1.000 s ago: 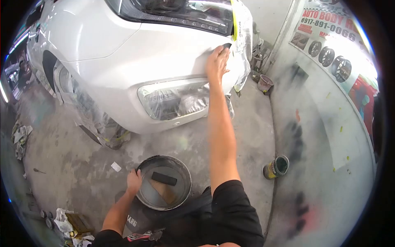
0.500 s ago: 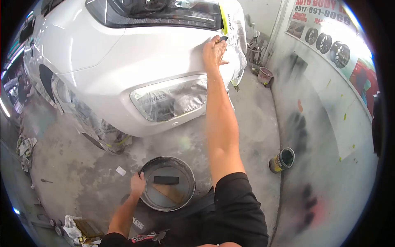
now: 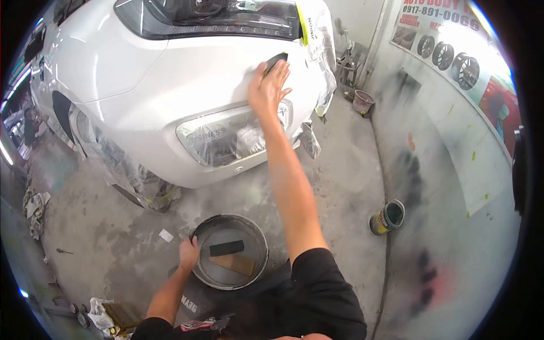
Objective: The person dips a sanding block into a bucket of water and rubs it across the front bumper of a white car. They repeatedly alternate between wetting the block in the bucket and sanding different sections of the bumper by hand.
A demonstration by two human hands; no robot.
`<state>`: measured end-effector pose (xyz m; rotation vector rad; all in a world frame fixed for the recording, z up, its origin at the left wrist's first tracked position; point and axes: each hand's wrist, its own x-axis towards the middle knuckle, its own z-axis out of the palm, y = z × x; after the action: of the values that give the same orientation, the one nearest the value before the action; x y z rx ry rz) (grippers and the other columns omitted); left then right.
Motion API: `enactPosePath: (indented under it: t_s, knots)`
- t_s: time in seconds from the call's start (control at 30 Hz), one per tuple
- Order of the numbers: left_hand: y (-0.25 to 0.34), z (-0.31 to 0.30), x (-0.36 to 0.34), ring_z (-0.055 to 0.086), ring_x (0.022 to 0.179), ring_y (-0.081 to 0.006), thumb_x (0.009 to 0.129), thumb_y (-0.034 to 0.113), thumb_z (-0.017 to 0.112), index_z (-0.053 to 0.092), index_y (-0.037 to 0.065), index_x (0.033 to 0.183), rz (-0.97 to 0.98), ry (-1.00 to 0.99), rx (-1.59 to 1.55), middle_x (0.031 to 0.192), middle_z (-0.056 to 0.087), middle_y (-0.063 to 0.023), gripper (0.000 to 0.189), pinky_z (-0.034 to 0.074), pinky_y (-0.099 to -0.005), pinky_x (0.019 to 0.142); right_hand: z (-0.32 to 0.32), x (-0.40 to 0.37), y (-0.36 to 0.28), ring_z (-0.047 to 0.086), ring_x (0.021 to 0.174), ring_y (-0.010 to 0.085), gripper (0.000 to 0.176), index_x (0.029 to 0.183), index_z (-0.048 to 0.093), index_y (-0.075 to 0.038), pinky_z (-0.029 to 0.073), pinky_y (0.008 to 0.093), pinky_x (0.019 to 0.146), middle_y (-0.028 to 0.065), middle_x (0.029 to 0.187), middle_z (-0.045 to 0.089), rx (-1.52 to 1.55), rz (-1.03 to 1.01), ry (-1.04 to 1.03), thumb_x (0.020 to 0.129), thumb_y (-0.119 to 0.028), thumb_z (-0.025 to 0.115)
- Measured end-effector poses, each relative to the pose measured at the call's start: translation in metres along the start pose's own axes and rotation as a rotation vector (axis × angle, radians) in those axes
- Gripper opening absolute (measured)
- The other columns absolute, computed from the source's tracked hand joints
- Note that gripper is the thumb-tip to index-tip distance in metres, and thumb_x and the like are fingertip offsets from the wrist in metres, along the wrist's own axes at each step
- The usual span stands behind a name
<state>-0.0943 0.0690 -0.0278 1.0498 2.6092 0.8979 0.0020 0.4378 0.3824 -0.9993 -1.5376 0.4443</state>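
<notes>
My right hand point(image 3: 270, 90) lies over a dark piece of sandpaper point(image 3: 276, 61), pressing it to the white car bumper point(image 3: 218, 65) below the headlight. Most of the sheet is hidden under the palm and fingers. Low down, the fingers of my left hand point(image 3: 188, 253) are wrapped around the rim of a round bucket point(image 3: 264, 243). Cloudy water fills part of it. A black rectangular block point(image 3: 226, 248) and a brown flat piece point(image 3: 238, 263) rest inside.
Masking paper point(image 3: 229, 139) covers the bumper's lower opening, and more masking point(image 3: 321, 56) hangs at its right edge. An open can point(image 3: 388, 217) stands by the right wall. Farther back sits a small pail point(image 3: 362, 102). Crumpled paper point(image 3: 37, 212) lies on the left.
My right hand has slid left and slightly down across the bumper with the sandpaper, more of which now shows. The left hand stays at the bucket rim. The block appears slightly turned.
</notes>
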Motion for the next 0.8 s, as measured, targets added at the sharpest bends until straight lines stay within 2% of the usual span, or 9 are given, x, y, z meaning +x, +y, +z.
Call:
enactPosePath:
  t_s: [0.03, 0.1, 0.17, 0.23, 0.33, 0.5, 0.57, 0.7, 0.8]
  knots:
    - [0.008, -0.005, 0.0, 0.063, 0.087, -0.0509, 0.099, 0.029, 0.052, 0.06, -0.009, 0.096, 0.0, -0.003, 0.008, 0.09, 0.065, -0.0339, 0.039, 0.049, -0.0548, 0.076, 0.001, -0.007, 0.002, 0.016, 0.151, 0.0367, 0.073, 0.152, 0.023, 0.007, 0.007, 0.0671, 0.115, 0.0253, 0.16, 0.02, -0.048, -0.053, 0.001, 0.103, -0.048, 0.032]
    - [0.016, -0.015, -0.004, 0.064, 0.088, -0.0504, 0.099, 0.03, 0.053, 0.06, -0.009, 0.095, -0.013, -0.012, 0.032, 0.09, 0.065, -0.0336, 0.039, 0.05, -0.0548, 0.077, -0.01, 0.016, 0.008, 0.019, 0.149, 0.0371, 0.07, 0.151, 0.025, 0.006, 0.008, 0.0682, 0.115, 0.0258, 0.159, 0.024, -0.06, -0.019, 0.05, 0.104, -0.045, 0.033]
    - [0.004, -0.008, -0.002, 0.064, 0.087, -0.0503, 0.099, 0.03, 0.053, 0.059, -0.008, 0.095, -0.016, -0.006, 0.038, 0.089, 0.065, -0.0333, 0.039, 0.05, -0.0549, 0.076, -0.038, 0.05, 0.004, 0.024, 0.147, 0.0384, 0.065, 0.15, 0.026, 0.006, 0.01, 0.0707, 0.113, 0.0265, 0.157, 0.027, 0.056, 0.176, -0.085, 0.104, -0.039, 0.034]
    - [0.0, -0.002, -0.008, 0.063, 0.087, -0.0502, 0.099, 0.03, 0.054, 0.059, -0.008, 0.094, -0.031, -0.014, 0.027, 0.088, 0.065, -0.0332, 0.039, 0.05, -0.055, 0.076, -0.03, 0.046, 0.0, 0.022, 0.148, 0.0385, 0.065, 0.151, 0.025, 0.006, 0.009, 0.0713, 0.112, 0.0269, 0.157, 0.026, 0.064, 0.158, -0.072, 0.104, -0.038, 0.034]
    - [0.003, 0.0, 0.003, 0.063, 0.086, -0.0503, 0.099, 0.03, 0.053, 0.059, -0.008, 0.094, -0.02, -0.008, 0.009, 0.086, 0.065, -0.0331, 0.039, 0.049, -0.0551, 0.076, 0.003, -0.005, 0.003, 0.02, 0.149, 0.0389, 0.066, 0.151, 0.024, 0.007, 0.009, 0.0698, 0.114, 0.0275, 0.158, 0.024, -0.073, -0.083, 0.024, 0.104, -0.039, 0.031]
    - [-0.003, 0.001, -0.001, 0.063, 0.086, -0.0505, 0.099, 0.03, 0.052, 0.06, -0.008, 0.096, -0.002, 0.043, 0.032, 0.087, 0.065, -0.0325, 0.039, 0.05, -0.0548, 0.077, -0.02, 0.041, 0.002, 0.017, 0.15, 0.0384, 0.07, 0.151, 0.023, 0.008, 0.008, 0.0649, 0.117, 0.0272, 0.159, 0.021, 0.047, 0.089, -0.013, 0.104, -0.044, 0.029]
    - [0.002, -0.003, -0.004, 0.063, 0.087, -0.0502, 0.1, 0.03, 0.052, 0.06, -0.009, 0.098, -0.025, -0.013, 0.024, 0.088, 0.065, -0.0323, 0.04, 0.05, -0.0547, 0.077, -0.021, 0.04, 0.004, 0.016, 0.15, 0.0383, 0.07, 0.152, 0.022, 0.007, 0.008, 0.0648, 0.117, 0.0269, 0.159, 0.021, 0.078, 0.117, -0.021, 0.105, -0.044, 0.028]
    - [0.002, -0.004, -0.001, 0.064, 0.087, -0.05, 0.1, 0.03, 0.052, 0.061, -0.009, 0.1, -0.014, -0.017, 0.018, 0.089, 0.065, -0.0325, 0.04, 0.05, -0.0548, 0.077, -0.007, -0.017, -0.005, 0.015, 0.15, 0.0387, 0.071, 0.152, 0.022, 0.006, 0.009, 0.0651, 0.116, 0.0254, 0.16, 0.021, -0.053, -0.13, -0.039, 0.105, -0.046, 0.029]
    - [-0.005, 0.002, 0.0, 0.064, 0.087, -0.0505, 0.099, 0.03, 0.052, 0.061, -0.009, 0.1, 0.021, 0.029, 0.032, 0.089, 0.065, -0.0331, 0.04, 0.05, -0.055, 0.076, -0.027, 0.03, 0.005, 0.015, 0.15, 0.0392, 0.071, 0.151, 0.023, 0.007, 0.01, 0.0656, 0.116, 0.0264, 0.159, 0.022, 0.008, 0.037, -0.017, 0.105, -0.046, 0.028]
